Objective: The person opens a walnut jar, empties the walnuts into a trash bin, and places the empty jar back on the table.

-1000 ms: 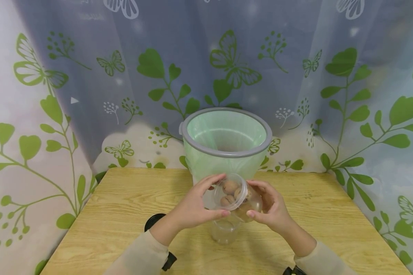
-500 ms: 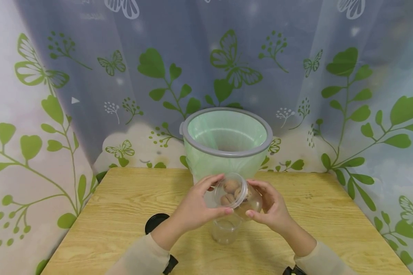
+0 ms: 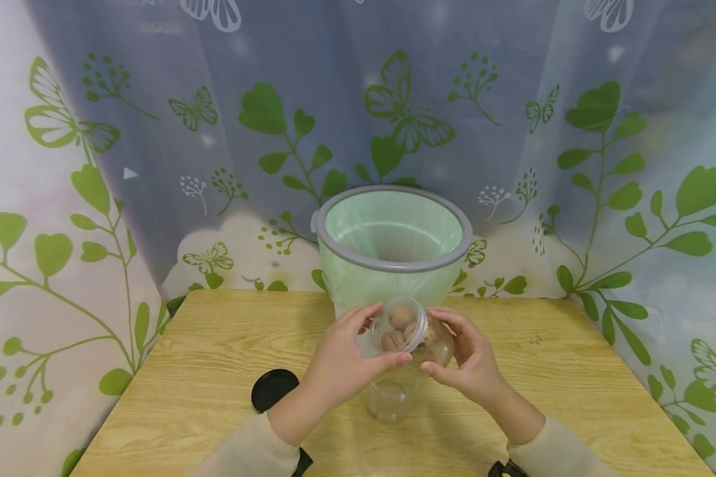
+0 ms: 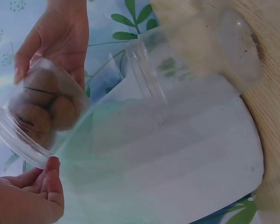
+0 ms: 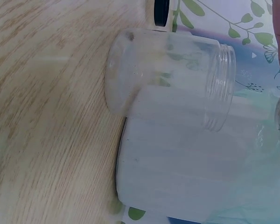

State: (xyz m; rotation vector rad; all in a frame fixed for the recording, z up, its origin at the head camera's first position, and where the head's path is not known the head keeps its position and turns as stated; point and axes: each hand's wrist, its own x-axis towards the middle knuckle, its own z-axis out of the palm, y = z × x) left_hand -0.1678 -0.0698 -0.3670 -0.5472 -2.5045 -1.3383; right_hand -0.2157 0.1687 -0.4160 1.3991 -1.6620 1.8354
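Observation:
My left hand [image 3: 349, 358] holds a clear plastic jar [image 3: 435, 341] at its threaded mouth, fingers on the far side and thumb on the near side. From the other end, my right hand [image 3: 474, 358] grips the jar's rounded base. The jar is tilted, mouth toward the left, and has several walnuts [image 4: 32, 116] inside. A second clear jar [image 3: 390, 401] stands upright on the table just below the held one, its upper part partly hidden by it in the head view. The right wrist view shows this standing jar [image 5: 170, 77] from the side, without walnuts in it.
Behind the hands stands a pale green bin [image 3: 394, 285] with a grey rim, against a patterned curtain [image 3: 501, 59]. A round black lid [image 3: 273, 389] lies on the wooden table [image 3: 233, 331] by my left forearm.
My left hand has shifted slightly to the right, its thumb farther along the rim of the tilted jar. The jar has risen a little, and more of the black lid shows.

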